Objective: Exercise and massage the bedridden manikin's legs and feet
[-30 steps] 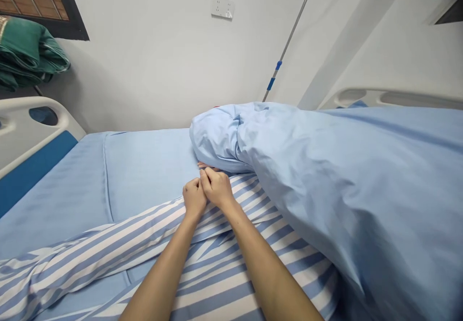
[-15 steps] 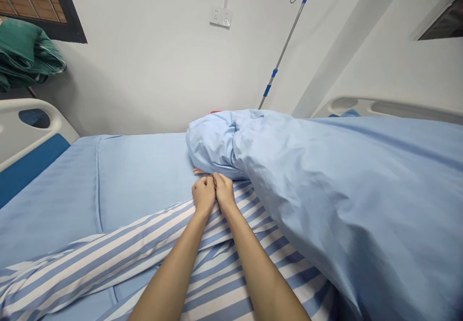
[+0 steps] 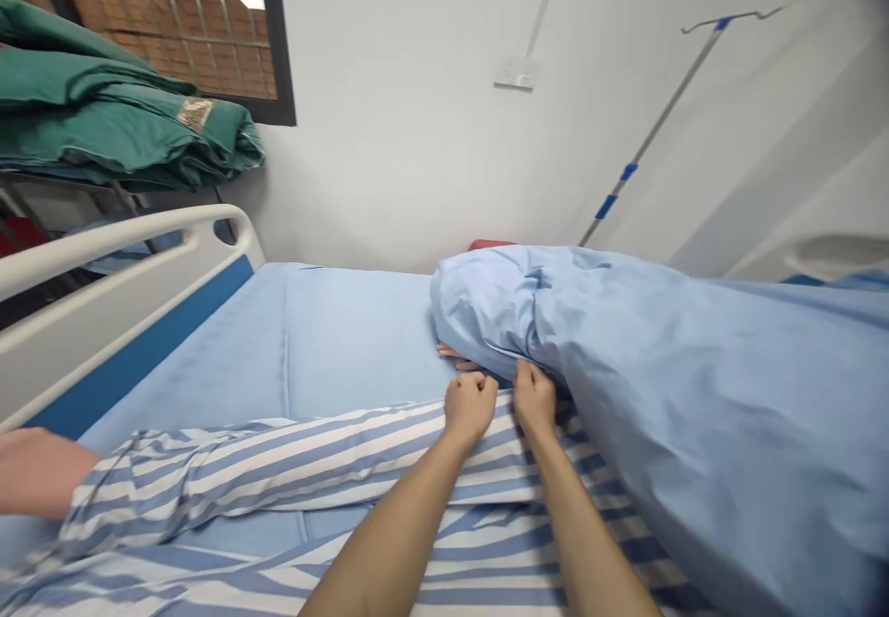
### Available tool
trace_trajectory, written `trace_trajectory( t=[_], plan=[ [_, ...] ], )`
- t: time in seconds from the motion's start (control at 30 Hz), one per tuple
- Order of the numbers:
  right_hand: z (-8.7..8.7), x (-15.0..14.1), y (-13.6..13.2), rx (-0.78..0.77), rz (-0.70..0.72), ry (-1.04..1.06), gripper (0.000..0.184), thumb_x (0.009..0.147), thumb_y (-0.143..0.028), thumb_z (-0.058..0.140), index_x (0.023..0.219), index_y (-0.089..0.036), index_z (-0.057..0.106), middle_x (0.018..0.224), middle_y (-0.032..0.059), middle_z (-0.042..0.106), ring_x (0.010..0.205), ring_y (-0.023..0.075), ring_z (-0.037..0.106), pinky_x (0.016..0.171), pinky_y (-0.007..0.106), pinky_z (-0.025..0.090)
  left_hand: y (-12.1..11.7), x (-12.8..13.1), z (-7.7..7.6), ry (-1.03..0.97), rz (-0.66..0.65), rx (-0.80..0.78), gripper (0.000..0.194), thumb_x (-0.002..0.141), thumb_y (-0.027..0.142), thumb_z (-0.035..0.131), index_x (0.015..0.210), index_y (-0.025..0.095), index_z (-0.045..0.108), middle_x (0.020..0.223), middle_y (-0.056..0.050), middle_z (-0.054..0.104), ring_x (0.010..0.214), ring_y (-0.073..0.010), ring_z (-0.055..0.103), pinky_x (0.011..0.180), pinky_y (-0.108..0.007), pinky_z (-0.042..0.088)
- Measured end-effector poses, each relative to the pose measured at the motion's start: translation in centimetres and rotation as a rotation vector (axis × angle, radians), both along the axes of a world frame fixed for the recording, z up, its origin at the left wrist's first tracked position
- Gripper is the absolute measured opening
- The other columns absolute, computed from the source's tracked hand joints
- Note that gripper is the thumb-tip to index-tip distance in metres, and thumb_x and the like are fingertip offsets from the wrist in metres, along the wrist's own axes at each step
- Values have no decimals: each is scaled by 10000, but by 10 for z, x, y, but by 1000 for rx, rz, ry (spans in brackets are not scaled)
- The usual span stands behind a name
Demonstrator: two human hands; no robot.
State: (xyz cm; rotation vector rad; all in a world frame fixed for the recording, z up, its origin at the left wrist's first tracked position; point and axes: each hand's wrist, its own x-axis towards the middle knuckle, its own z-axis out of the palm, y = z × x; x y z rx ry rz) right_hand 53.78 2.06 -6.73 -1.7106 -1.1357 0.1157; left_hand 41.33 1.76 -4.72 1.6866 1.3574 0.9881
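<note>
My left hand is closed in a fist over the top of blue-and-white striped trousers. My right hand sits a short gap to its right, fingers pinched together at the lower edge of a bunched light blue quilt. What either hand grips is too small or hidden to make out. Just beyond my left fist, pale fingertips of another body show from under the quilt. The trousers cover a leg lying along the bed, with a bare foot at the left. The quilt hides the upper body.
A blue sheet covers the bed. A cream and blue bed board rises at the left, with folded green cloth behind it. An IV pole stands by the wall, near a socket.
My hands were together at the quilt's edge and are now apart, the right one to the right of the left. The view has swung left, bringing in the foot and more of the bed board.
</note>
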Motion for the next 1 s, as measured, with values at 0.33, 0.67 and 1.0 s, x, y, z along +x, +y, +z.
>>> trace_trajectory(
  t=[0.33, 0.67, 1.0],
  plan=[
    [0, -1, -1, -80, -35, -27, 355, 753, -479, 357, 528, -214, 432, 486, 46, 471, 508, 177, 405, 531, 321, 298, -27, -226, -1, -58, 163, -22, 375, 766, 382, 399, 448, 187, 358, 432, 55, 330, 479, -87, 361, 517, -223, 272],
    [5, -4, -1, -136, -96, 76, 305, 751, -323, 461, 460, -232, 445, 475, 63, 478, 522, 190, 422, 584, 357, 313, -53, -414, -25, 330, 513, 117, 389, 803, 387, 361, 469, 187, 354, 436, 51, 345, 485, -93, 370, 523, -215, 269],
    [24, -41, 11, -473, -50, -240, 267, 683, -282, 561, 432, -233, 484, 447, 10, 401, 413, 130, 242, 538, 349, 228, -54, -416, -50, 870, 507, 155, 321, 838, 278, 349, 698, 201, 628, 689, -56, 671, 649, -174, 594, 563, -251, 274]
  ],
)
